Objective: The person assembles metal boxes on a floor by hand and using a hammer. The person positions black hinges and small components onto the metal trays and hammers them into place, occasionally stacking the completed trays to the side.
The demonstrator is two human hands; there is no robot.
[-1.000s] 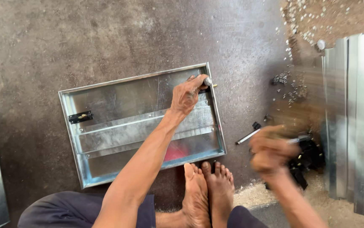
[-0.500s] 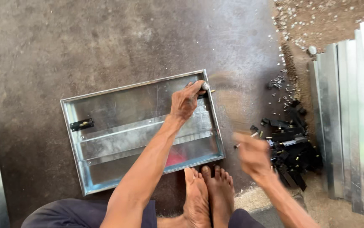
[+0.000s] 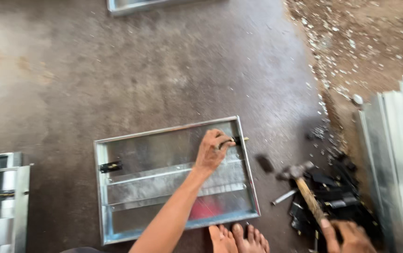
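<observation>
The left hand point(image 3: 212, 151) pinches a small brass pin point(image 3: 240, 139) at the right rim of the shallow rectangular galvanised steel tray point(image 3: 117, 192), frame centre. The right hand point(image 3: 349, 236), lower right, grips a wooden-handled steel hammer point(image 3: 299, 174). Keep fingers point(image 3: 225, 140) clear and strike squarely

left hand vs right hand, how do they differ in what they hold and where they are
The left hand rests inside the metal frame, its fingers pinching a small fitting at the right rim; the right hand is off the frame, over the floor, gripping a hammer by its wooden handle. The left hand looks sharp; the right hand and hammer are blurred. The left arm reaches far forward; the right hand is at the picture's bottom edge. Both are bare.
</observation>
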